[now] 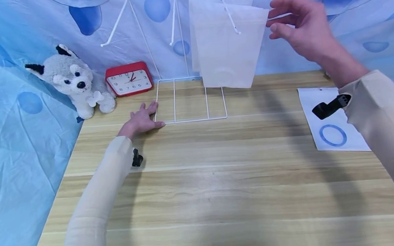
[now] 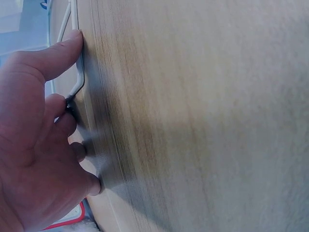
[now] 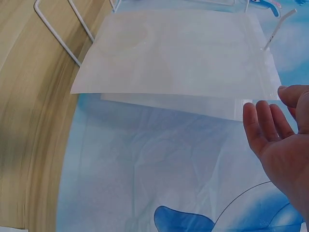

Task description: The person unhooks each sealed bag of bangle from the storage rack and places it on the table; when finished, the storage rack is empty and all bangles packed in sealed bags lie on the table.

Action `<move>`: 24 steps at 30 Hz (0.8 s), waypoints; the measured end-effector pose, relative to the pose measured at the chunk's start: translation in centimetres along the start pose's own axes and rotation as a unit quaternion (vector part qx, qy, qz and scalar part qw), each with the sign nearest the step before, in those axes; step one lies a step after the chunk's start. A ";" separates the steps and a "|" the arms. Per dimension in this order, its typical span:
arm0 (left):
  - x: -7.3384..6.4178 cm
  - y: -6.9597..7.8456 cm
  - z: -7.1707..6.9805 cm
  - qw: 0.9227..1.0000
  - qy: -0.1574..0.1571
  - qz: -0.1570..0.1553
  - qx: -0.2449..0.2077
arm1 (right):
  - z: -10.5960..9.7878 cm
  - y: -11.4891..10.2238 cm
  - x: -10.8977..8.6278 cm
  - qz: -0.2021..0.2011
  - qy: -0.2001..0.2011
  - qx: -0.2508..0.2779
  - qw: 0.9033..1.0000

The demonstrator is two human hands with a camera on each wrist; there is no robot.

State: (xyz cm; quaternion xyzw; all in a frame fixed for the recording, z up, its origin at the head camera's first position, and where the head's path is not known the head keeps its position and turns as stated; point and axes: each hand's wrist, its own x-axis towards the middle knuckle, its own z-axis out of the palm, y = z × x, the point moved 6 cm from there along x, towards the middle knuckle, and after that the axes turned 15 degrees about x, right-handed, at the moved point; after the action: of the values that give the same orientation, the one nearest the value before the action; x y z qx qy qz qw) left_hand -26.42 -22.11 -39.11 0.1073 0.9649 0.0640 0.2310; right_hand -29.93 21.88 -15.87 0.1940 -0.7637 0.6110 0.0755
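A white wire rack point(image 1: 174, 102) stands at the back of the table, with hooks slanting forward from its uprights. White sheets, apparently flat bags or pads, hang on its rightmost hook; the front one point(image 1: 230, 50) overlaps another behind it. With fingers spread, my left hand point(image 1: 140, 120) rests at the rack's front left corner, its thumb point(image 2: 72, 43) on the base wire. My right hand point(image 1: 300, 24) is raised beside the hanging sheets' right edge, fingers loosely bent and holding nothing. In the right wrist view its fingertips point(image 3: 263, 108) come close to the front sheet's point(image 3: 169, 58) upper corner.
A red clock point(image 1: 129, 79) and a grey-white plush dog point(image 1: 74, 79) stand left of the rack. On the table's right lies a white sheet with a blue ring point(image 1: 333, 135), partly under my right forearm. Blue patterned cloth point(image 1: 17, 147) hangs behind and left.
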 end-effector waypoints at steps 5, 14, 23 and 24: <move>0.3 0.0 0.1 1.000 0.002 0.002 0.000 | 0.2 0.2 0.4 -0.001 0.005 0.003 1.000; 0.4 0.0 0.2 1.000 0.002 0.001 0.000 | 1.0 0.6 0.9 0.012 0.007 -0.019 1.000; 0.7 -0.1 0.4 1.000 0.001 -0.005 0.000 | 2.2 0.7 1.7 0.028 -0.017 -0.029 0.999; 0.7 -0.1 0.5 1.000 0.001 -0.006 0.000 | 2.4 0.7 1.9 0.030 -0.020 -0.031 0.999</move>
State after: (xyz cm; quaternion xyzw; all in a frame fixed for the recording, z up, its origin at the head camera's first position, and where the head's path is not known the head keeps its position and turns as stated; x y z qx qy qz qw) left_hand -26.87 -21.95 -39.85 0.1017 0.9658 0.0631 0.2301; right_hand -31.63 19.32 -16.47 0.1808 -0.7890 0.5852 0.0478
